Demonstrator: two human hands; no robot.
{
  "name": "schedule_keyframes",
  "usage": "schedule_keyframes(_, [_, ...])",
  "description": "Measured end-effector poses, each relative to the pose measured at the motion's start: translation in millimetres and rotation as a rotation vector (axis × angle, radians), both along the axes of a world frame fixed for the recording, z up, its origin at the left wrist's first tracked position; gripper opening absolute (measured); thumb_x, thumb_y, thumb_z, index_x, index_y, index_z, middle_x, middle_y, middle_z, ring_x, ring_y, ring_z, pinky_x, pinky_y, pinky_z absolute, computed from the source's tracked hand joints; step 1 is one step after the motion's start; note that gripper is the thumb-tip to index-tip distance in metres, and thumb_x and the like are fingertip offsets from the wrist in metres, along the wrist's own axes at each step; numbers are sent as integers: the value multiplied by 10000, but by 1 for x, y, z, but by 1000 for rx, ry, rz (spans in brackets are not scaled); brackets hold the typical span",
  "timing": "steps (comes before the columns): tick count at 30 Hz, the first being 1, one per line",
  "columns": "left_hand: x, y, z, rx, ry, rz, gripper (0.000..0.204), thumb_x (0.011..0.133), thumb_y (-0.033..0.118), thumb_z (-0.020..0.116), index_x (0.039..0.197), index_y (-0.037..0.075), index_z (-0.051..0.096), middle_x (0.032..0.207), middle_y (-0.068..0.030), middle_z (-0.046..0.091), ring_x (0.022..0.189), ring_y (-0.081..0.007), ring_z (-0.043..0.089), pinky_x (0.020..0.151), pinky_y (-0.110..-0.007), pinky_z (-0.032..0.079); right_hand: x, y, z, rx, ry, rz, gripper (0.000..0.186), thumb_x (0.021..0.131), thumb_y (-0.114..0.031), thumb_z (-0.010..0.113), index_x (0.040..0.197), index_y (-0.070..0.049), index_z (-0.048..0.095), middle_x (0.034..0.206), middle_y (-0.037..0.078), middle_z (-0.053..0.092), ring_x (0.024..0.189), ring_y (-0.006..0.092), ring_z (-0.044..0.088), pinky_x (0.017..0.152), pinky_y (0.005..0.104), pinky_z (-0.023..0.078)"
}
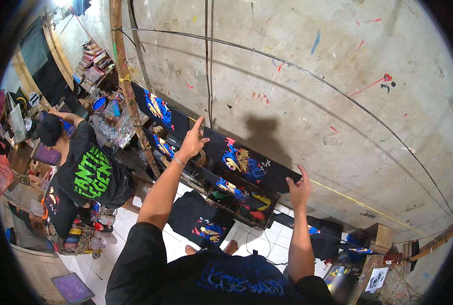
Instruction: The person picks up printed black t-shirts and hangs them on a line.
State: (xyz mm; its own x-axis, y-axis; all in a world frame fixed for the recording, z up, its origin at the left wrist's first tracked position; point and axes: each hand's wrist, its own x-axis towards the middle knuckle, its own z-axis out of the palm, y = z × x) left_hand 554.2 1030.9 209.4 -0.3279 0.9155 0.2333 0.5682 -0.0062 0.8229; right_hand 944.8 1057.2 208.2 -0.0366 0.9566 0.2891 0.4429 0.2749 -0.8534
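A black printed cloth (241,157) with a blue, cream and red design hangs at a yellow line in front of me. My left hand (193,140) grips its upper left corner, index finger raised. My right hand (298,188) holds the upper right corner, thumb on the front, index finger pointing up. Another printed cloth (155,109) hangs left of it on the line, and more hang lower behind. A black printed shirt (191,213) lies below my arms, near my bare feet.
A co-worker (94,173) in a black printed shirt works at a cluttered bench (86,239) on the left. A wooden post (129,101) stands beside the line. A paint-marked wall (348,101) faces me. More clutter and a wooden box (381,236) sit at lower right.
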Motion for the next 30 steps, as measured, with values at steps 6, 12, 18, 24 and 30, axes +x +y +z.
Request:
schedule_keyframes(6, [4,1,19,-23,123,33,858,675,-12,686,1376,114,208,631,-106,510,566,-226,456,611,-305,416,3,6,4,45,0,14,589,686,8,652,1239,-68,464,772,38,543,575,88,423,549,225,381])
schedule_keyframes(12, [15,-15,22,85,54,27,916,686,11,677,1402,112,114,942,-213,585,857,-338,576,792,-346,441,16,5,2,90,307,82,496,780,55,532,1258,-45,440,691,10,509,595,76,450,565,208,384])
schedule_keyframes(18, [32,-135,-115,33,-119,72,813,770,60,612,1399,87,98,1088,-207,566,964,-288,578,856,-343,429,72,-41,-59,78,526,-110,223,890,-32,411,1086,29,498,807,100,607,724,152,577,700,282,484])
schedule_keyframes(24, [84,-437,-316,-1351,-141,253,616,672,463,683,1023,-32,580,989,-215,612,934,-373,577,765,-372,474,87,-131,-263,-471,-17,186,208,805,19,437,972,28,561,749,133,635,596,148,605,548,265,493])
schedule_keyframes(30, [132,-631,-296,-1220,-980,819,378,767,363,629,919,17,617,872,-140,645,724,-244,613,630,-373,493,32,-216,-364,-776,-933,1009,338,688,-341,611,902,-87,673,829,162,655,724,261,639,626,334,513])
